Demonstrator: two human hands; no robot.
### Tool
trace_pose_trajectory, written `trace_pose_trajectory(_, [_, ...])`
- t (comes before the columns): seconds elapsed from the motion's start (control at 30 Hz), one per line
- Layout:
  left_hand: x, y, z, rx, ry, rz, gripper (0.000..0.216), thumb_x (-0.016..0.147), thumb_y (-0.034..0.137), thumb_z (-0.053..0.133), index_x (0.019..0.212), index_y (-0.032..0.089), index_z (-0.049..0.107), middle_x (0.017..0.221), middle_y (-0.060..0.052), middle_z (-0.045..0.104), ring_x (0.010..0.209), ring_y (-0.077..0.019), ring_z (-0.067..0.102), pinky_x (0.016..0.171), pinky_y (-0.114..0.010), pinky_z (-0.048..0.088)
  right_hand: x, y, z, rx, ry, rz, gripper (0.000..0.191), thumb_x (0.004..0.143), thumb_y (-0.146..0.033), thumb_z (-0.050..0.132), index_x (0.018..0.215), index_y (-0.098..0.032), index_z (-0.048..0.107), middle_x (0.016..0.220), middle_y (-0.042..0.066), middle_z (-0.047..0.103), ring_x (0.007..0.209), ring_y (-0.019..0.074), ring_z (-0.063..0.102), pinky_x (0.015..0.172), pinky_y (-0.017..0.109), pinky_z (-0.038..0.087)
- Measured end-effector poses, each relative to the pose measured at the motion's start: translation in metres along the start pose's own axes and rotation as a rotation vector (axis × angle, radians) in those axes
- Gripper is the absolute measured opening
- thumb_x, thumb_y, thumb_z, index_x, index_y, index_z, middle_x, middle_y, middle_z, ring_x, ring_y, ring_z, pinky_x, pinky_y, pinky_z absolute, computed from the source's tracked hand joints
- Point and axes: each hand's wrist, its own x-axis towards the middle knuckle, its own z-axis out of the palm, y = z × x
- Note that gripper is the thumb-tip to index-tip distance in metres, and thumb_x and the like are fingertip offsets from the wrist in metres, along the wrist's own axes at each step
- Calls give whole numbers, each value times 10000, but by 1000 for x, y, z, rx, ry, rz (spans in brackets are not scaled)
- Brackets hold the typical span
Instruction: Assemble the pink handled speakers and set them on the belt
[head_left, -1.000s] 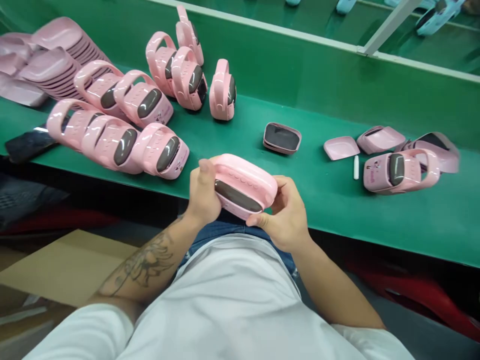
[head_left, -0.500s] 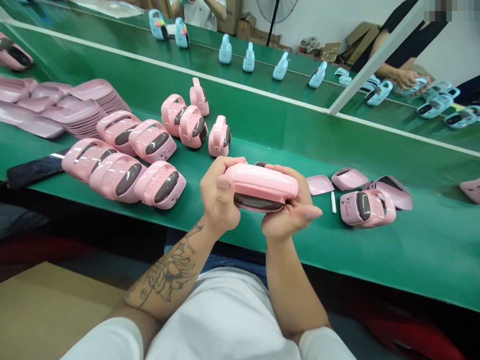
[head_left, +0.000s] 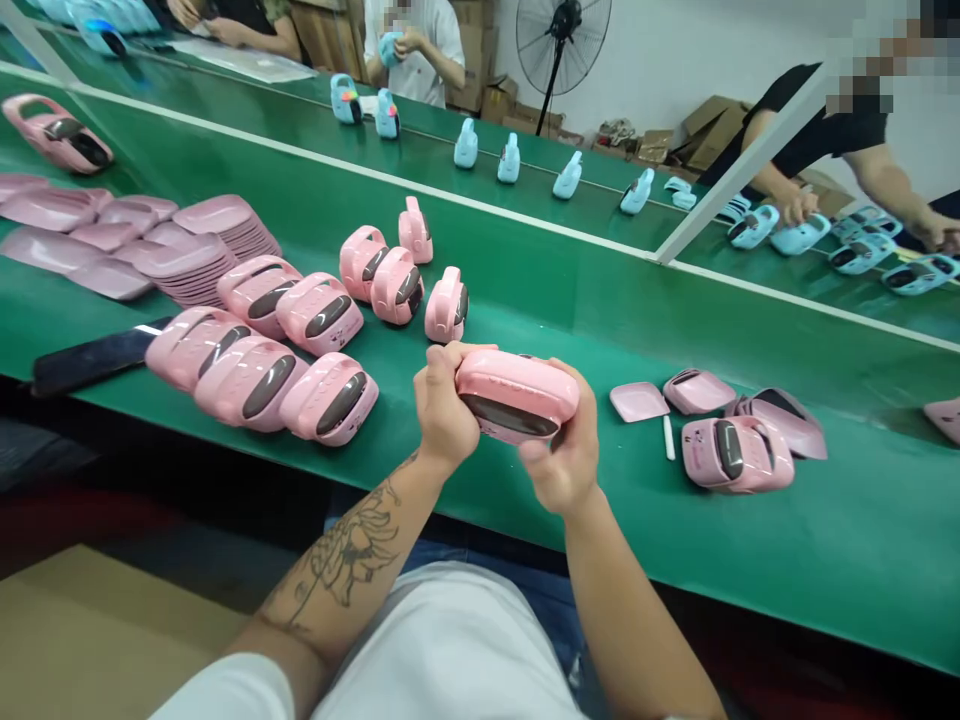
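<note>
While both my hands are closed around one pink handled unit, it hangs above the counter, just in from the front edge that my forearms cross. My left hand grips one end; my right hand wraps the other, thumb near the lower rim.

As far as I can judge, this one has its shell, handle and dark window in place. Its underside and far side are hidden, so I cannot tell whether anything is lacking there. To my left, between the front and back edges, nine similar pink units are grouped, which I take to be equally far along. Beside them, further along toward the left, stacked pink panels lie loose, unattached to any unit. On the right, a pink tray, more loose pink pieces and a white tube lie near another pink unit, set down on its side.

Compared with half a second ago, I have tipped the held unit so the row of bumps beneath its handle shows, and my right thumb, which stuck outward, is bent in. The units on the left and pieces on the right keep their arrangement.
</note>
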Motion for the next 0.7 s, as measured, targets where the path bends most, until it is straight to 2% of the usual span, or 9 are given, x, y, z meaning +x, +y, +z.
trace_pose_trajectory(0.07, [-4,2,3,-2,62,-52,787,1045,759,285,876,175,785,837,-81,789,939,-270,765,846,-390,580,-8,1,-4,-7,-39,16,826,847,-561,808,1535,-291,440,1543,126,564,1424,352,561,1212,541,453])
trace_pose_trajectory(0.17, [-6,5,10,63,73,-91,787,1056,736,298,889,156,803,920,-100,813,942,-259,765,872,-383,584,-12,-3,0,6,29,79,724,849,-457,828,1469,-291,494,1490,121,598,1379,327,594,1180,520,480])
trace_pose_trajectory(0.3, [6,-9,1,163,-51,-60,717,1094,626,240,1267,126,725,1225,-149,787,1108,-262,753,983,-414,592,7,6,-5,-39,191,119,677,822,-510,822,1381,-250,543,1359,119,644,1249,316,650,1095,493,525])
trace_pose_trajectory(0.37, [18,-23,-13,372,-110,-8,562,1069,545,392,1364,146,657,1329,-150,739,1165,-261,730,1031,-430,583,37,27,-21,-142,312,216,743,777,-537,834,1371,-219,522,1329,119,635,1206,308,657,1064,478,537])
trace_pose_trajectory(0.43, [29,-36,-31,567,-98,13,426,981,436,579,1275,147,685,1312,-159,717,1161,-285,711,1052,-467,568,80,57,-40,-347,398,401,750,722,-501,869,1313,-194,524,1279,101,640,1139,280,672,1018,437,556])
trace_pose_trajectory(0.5, [38,-47,-44,665,-48,-8,365,919,342,632,1215,134,686,1290,-185,688,1136,-320,699,1046,-532,558,126,91,-57,-425,469,481,727,758,-418,862,1318,-119,508,1304,153,620,1156,283,657,1048,447,533])
trace_pose_trajectory(0.57, [42,-55,-49,738,-56,-32,390,900,286,621,1258,136,656,1318,-199,659,1153,-340,690,1055,-572,548,162,123,-67,-494,513,537,717,787,-356,862,1338,-70,502,1366,204,586,1214,290,628,1081,451,513])
trace_pose_trajectory(0.63, [44,-59,-46,773,-186,-35,466,853,242,657,1311,157,646,1370,-182,657,1249,-351,666,1134,-571,511,183,149,-70,-564,532,585,632,858,-349,836,1353,-85,545,1414,202,581,1262,301,612,1084,479,525])
trace_pose_trajectory(0.7, [46,-60,-37,774,-399,-14,587,785,206,712,1368,181,647,1450,-150,658,1377,-346,612,1233,-527,450,188,166,-70,-624,526,613,483,962,-384,750,1365,-162,601,1441,138,601,1270,293,625,1070,514,549])
